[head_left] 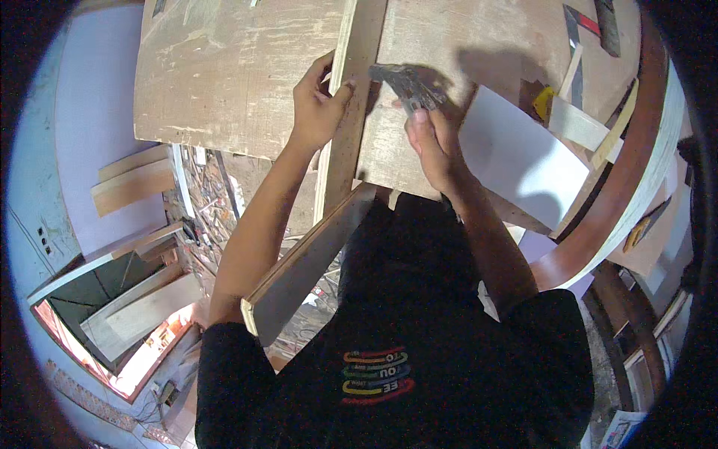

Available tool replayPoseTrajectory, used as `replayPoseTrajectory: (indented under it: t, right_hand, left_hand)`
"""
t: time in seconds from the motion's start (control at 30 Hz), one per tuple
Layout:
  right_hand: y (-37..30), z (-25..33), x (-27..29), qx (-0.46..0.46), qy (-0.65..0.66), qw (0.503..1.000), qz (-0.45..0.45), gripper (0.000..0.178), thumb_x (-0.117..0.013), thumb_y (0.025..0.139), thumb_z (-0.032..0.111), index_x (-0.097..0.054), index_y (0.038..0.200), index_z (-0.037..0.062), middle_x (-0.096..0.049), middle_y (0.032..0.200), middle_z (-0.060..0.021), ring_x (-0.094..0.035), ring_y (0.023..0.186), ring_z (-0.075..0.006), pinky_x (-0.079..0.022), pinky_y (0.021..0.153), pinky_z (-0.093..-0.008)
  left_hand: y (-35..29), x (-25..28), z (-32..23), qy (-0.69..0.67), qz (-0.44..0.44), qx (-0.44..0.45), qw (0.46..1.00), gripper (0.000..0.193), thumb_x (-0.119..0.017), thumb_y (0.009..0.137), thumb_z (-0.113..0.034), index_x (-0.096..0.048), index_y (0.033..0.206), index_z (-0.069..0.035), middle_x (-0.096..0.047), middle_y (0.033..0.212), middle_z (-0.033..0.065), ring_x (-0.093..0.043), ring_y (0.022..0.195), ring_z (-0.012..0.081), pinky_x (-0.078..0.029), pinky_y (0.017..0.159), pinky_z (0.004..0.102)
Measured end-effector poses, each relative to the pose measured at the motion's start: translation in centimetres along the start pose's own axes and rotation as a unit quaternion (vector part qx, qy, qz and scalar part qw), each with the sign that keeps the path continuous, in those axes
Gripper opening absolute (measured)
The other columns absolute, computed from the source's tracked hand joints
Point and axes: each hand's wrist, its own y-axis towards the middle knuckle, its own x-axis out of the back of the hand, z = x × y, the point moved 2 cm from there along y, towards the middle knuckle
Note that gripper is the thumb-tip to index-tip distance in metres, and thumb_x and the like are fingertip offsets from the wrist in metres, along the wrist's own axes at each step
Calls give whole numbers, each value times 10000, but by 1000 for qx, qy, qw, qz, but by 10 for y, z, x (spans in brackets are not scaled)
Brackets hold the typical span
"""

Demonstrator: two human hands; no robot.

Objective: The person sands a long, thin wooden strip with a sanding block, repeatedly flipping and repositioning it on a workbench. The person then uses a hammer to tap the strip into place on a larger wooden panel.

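Observation:
A long, narrow plywood plank (pixel 357 67) stands on edge across a broad plywood sheet (pixel 217 75). My left hand (pixel 320 108) grips the plank, thumb on its right face and fingers on the far side. Near the plank's right face, my right hand (pixel 432 142) is closed around a dark, scuffed metal tool (pixel 410 84) whose narrow end points at the plank; its exact kind is unclear. Another board (pixel 307 262) with a grey face slants from the plank's near end toward my left upper arm. Whether the two are joined, I cannot tell.
Right of my right hand lies a white panel (pixel 516 157), with a yellow object (pixel 543 102) and wood strips (pixel 580 123) beyond. A curved reddish-brown edge (pixel 598 232) borders the right side. Scraps (pixel 206 183) litter the floor at left, near loose boards (pixel 138 187).

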Motion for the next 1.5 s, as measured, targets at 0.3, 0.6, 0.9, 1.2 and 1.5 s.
replayPoseTrajectory:
  t: [0.3,0.6,0.9,1.2,1.5]
  right_hand:
    - [39,28,-9,148,-253,950,105,435,-681,952,284,-576,1330,97,-682,1054,-181,-666,1012,-376,-511,881,-490]
    - [84,-1,-42,272,-363,878,152,474,-708,897,434,-641,1330,254,-637,826,-82,-652,711,-299,-523,599,-433]
    - [102,1,-49,243,-424,855,176,488,-706,883,444,-631,1348,316,-577,719,-59,-624,624,-266,-488,522,-423]
    - [101,2,-47,274,-387,869,141,513,-662,903,532,-603,1361,309,-664,854,-123,-681,710,-343,-539,608,-473]
    - [108,4,-40,198,-403,869,207,445,-654,933,491,-634,1322,276,-658,818,-99,-669,692,-329,-526,591,-472]
  left_hand:
    - [5,27,6,-114,19,35,993,603,-617,867,101,-471,1451,56,-652,1283,153,-639,1161,189,-506,1001,308]
    - [11,61,28,-165,32,51,984,644,-623,932,86,-396,1532,28,-653,1327,147,-637,1163,152,-516,981,274]
    - [16,70,34,-164,68,-42,983,733,-734,955,-123,-344,1552,47,-585,1418,163,-590,1251,191,-466,1062,320]
    - [14,68,33,-194,71,37,978,785,-780,906,-92,-342,1533,86,-569,1429,188,-574,1281,224,-445,1101,358]
    - [19,62,32,-201,59,-13,978,796,-790,918,-181,-353,1517,108,-541,1453,215,-537,1324,240,-423,1120,372]
